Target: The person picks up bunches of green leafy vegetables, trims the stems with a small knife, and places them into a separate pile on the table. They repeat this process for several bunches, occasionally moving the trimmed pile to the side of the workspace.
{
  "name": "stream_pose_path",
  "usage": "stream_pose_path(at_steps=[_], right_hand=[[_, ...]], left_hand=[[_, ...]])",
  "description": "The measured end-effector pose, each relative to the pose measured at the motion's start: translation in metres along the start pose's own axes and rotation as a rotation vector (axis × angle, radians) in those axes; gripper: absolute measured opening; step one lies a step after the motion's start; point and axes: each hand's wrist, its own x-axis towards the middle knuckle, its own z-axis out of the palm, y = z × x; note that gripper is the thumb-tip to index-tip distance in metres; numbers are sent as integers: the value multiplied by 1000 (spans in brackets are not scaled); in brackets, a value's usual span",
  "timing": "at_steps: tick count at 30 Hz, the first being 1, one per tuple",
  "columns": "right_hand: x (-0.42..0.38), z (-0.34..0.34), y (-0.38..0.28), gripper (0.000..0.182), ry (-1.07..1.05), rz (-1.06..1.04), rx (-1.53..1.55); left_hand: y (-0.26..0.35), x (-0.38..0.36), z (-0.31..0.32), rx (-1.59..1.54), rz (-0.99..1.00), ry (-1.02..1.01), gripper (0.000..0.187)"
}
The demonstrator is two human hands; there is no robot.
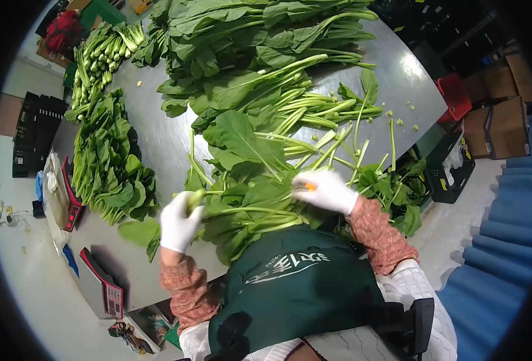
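My left hand [180, 224], in a white glove, is closed around a leafy green by its pale stem end [196, 198]. A blurred leaf [139, 232] of it hangs out below and to the left. My right hand [326, 191], also gloved in white, is closed on a small orange object [310, 186]; its kind is mostly hidden by the fingers. Between and under both hands lies a loose heap of leafy greens [248, 207] with long stems, against the front of my dark green apron [296, 265].
A large pile of leafy greens [217, 42] covers the far metal table [163, 135]. Sorted greens [112, 162] line the left side, near red scales [103, 283]. Cut stem bits [400, 121] lie to the right. A black crate [452, 174] and cardboard boxes [497, 129] stand beyond.
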Motion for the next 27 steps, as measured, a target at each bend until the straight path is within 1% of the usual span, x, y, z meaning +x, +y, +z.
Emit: stream_pose_path(at_steps=[1, 2, 3, 4, 5, 7, 9, 11, 13, 14, 15, 16, 17, 19, 21, 23, 24, 25, 27], right_hand=[[5, -2, 16, 30, 128, 48, -114], [10, -6, 34, 32, 194, 165, -118], [17, -4, 47, 30, 281, 235, -247], [21, 0, 56, 29, 304, 238, -328], [32, 4, 64, 27, 348, 220, -408], [42, 21, 82, 23, 366, 188, -419], [49, 10, 75, 23, 371, 117, -331], [49, -7, 52, 23, 356, 152, -297], [47, -26, 32, 22, 584, 16, -53], [44, -45, 11, 19, 660, -49, -61], [41, -62, 3, 15, 677, -48, 18], [34, -82, -25, 12, 770, -89, 70], [28, -97, -35, 11, 767, -57, 267], [19, -114, -56, 12, 885, -22, 394], [23, -113, -44, 11, 878, -1, 448], [24, -102, -47, 13, 809, -55, 327], [22, -93, -56, 14, 765, -7, 355], [24, -81, -58, 12, 767, -86, 286], [26, -63, -82, 11, 711, -177, 160]], left_hand=[[-7, -2, -7, -66, -18, 37, 21], [2, -3, -14, -136, -94, 61, 19], [5, -5, -12, -181, -102, 56, 19], [8, -8, -10, -223, -103, 68, 19], [10, -6, -11, -255, -90, 104, 19], [6, -5, 8, -169, 86, 222, 19], [22, -3, 12, -174, 25, 226, 16], [29, -4, 11, -210, 11, 233, 18], [30, -3, 7, -222, 36, 289, 17], [30, -4, 5, -230, 54, 319, 17], [30, -5, 3, -237, 70, 349, 17], [31, -5, 3, -250, 81, 362, 17], [33, -6, 4, -262, 90, 375, 17], [38, -8, 6, -241, 116, 381, 15], [51, -10, 5, -248, 135, 376, 15], [60, -11, 6, -297, 172, 380, 16], [64, -8, 7, -243, 258, 416, 17], [70, -7, 7, -187, 339, 448, 19], [90, -9, 4, -52, 406, 453, 33]])
